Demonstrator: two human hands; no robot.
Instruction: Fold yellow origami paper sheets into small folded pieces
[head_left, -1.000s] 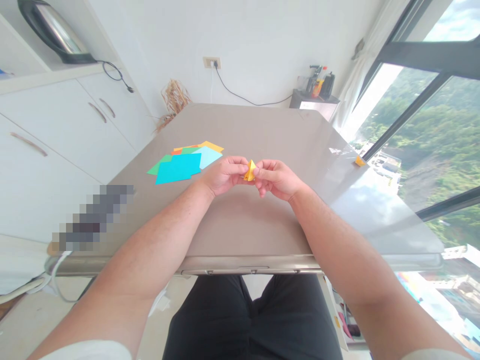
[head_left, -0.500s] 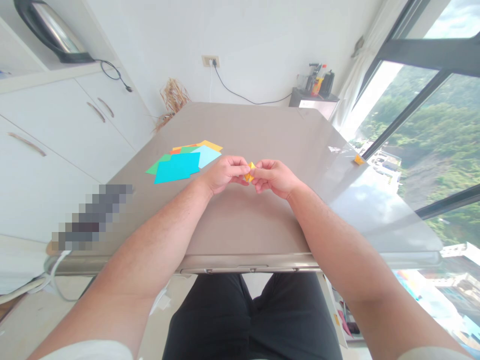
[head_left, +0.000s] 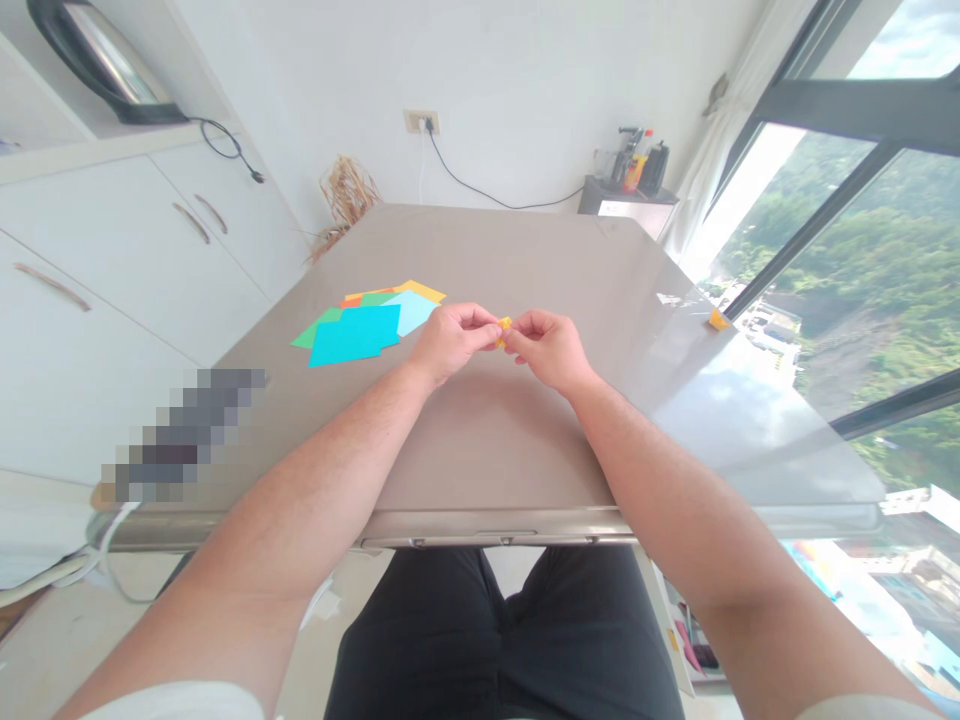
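Observation:
Both my hands meet above the middle of the grey table (head_left: pixel 487 450). My left hand (head_left: pixel 450 342) and my right hand (head_left: pixel 546 349) each pinch one side of a small folded yellow paper piece (head_left: pixel 503 326). Fingers hide most of it; only a small yellow corner shows between the fingertips. A fan of coloured paper squares (head_left: pixel 360 325), teal, green, light blue, orange and yellow, lies flat on the table just left of my left hand.
A small folded orange paper piece (head_left: pixel 718 320) sits near the table's right edge by the window. White cabinets (head_left: pixel 112 300) run along the left. A side stand with bottles (head_left: pixel 634 175) is at the far wall. My legs are under the table's near edge.
Both hands have lifted slightly and closed tighter on the yellow paper. Less of it shows now than one second ago.

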